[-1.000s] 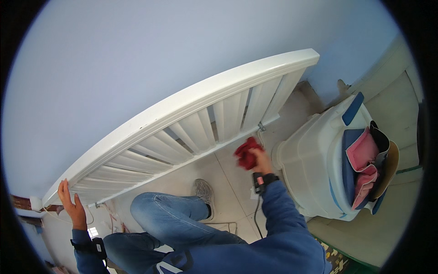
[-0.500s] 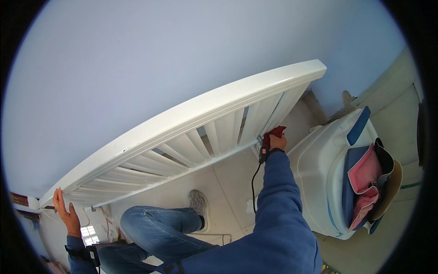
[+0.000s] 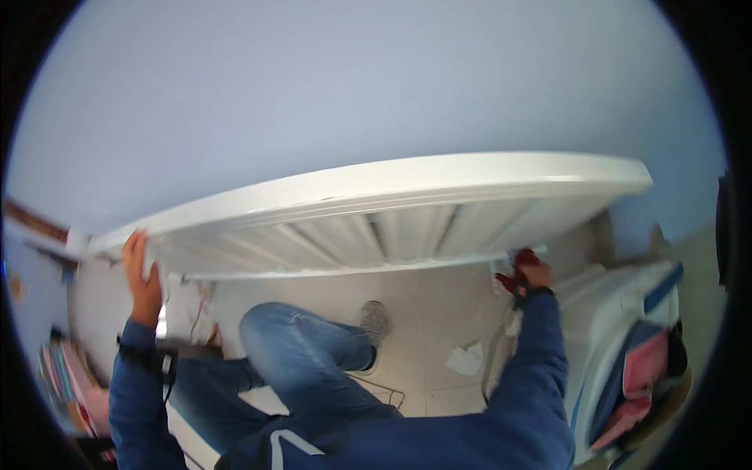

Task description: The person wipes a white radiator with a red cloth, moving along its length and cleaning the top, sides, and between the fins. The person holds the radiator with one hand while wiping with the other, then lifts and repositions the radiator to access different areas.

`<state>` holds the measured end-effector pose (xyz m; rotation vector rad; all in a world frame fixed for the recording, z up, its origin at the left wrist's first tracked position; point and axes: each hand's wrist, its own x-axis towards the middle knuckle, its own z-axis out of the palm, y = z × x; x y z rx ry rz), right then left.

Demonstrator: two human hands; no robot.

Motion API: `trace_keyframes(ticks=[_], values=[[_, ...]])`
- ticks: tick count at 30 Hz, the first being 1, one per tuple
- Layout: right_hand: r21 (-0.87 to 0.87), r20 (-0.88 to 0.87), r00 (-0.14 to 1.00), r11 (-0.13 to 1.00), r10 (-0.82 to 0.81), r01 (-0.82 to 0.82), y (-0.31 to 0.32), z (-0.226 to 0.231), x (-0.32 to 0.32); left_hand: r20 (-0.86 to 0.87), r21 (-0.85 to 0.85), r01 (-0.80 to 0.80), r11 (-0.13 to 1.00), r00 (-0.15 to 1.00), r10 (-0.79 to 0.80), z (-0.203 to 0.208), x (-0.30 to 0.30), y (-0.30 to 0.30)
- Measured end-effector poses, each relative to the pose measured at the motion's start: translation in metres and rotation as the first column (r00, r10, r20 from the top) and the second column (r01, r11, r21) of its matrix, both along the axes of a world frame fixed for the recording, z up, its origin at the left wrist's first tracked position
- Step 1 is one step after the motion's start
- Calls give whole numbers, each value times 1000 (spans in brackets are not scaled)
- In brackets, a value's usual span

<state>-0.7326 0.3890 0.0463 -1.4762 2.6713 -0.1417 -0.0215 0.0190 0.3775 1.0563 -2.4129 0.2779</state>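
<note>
1. The white panel (image 3: 399, 178), a slatted piece, runs lengthwise in front of the person, its long top rail beside the pale blue wall (image 3: 352, 86).
2. The left hand (image 3: 143, 280) is open, its fingers straight and its thumb apart; the fingertips rest on the top rail near the panel's left end.
3. The right hand (image 3: 537, 272) is closed around the dark red cloth (image 3: 510, 282), beside the panel's lower right end; whether the cloth touches the panel, I cannot tell.
4. Just right of the right forearm stands the white tub (image 3: 586, 304), with pink pieces (image 3: 647, 365) at its top.
5. A white scrap (image 3: 466, 359) lies on the tiled floor (image 3: 435, 317) between the shoe (image 3: 374, 324) and the right forearm.
</note>
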Motion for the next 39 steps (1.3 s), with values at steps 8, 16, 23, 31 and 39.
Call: trace_keyframes(ticks=[8,16,23,31,39], values=[[-60,998,-1,861,70,505,20,44,27,-187,18,14,1000,982,-10,-1,-17,9],[-84,782,-487,840,389,536,-96,140,242,-274,137,39,990,962,0,15,-19,29],[-551,607,-512,786,608,280,-157,324,413,-831,444,694,567,556,-28,19,-43,146],[-736,660,-264,535,703,-416,-187,361,516,-749,254,939,232,39,661,4,10,172],[-723,376,98,358,922,-591,-188,328,558,-835,122,970,209,-13,549,-30,13,178]])
